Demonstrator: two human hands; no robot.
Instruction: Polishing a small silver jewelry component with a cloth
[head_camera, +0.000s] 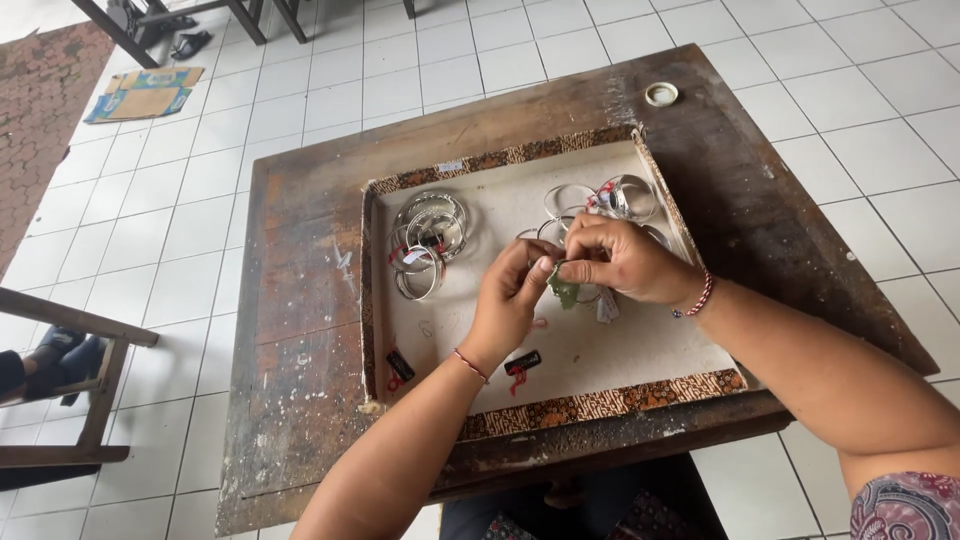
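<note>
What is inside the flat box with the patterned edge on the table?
Inside the shallow tray lie silver bangles at left, more bangles at the back, and small black tags. The left hand and right hand cover whatever lies beneath them.

The scene is lit evenly by soft, bright daylight; no hard shadows are cast on the table. Glare is seen on the white floor tiles beyond the table and on the bangles upon it. Focus is held sharp throughout, and straight lines are bent slightly toward the edges.
</note>
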